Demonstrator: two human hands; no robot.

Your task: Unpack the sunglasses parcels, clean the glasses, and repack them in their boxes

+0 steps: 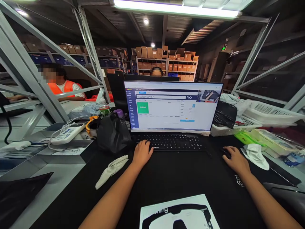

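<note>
My left hand rests on the left end of a black keyboard, fingers stretched over its keys and holding nothing. On the right, my right hand lies over a black computer mouse, which is mostly hidden beneath it. Behind the keyboard stands a lit monitor showing a web page with a green square. A white box printed with a black goggle shape lies between my forearms on the black desk mat. Beside my left forearm is a crumpled whitish cloth.
A black plastic bag and a white label-covered device sit at left. White baskets, a green packet and a white cloth lie at right. A person in an orange vest sits beyond the metal frame.
</note>
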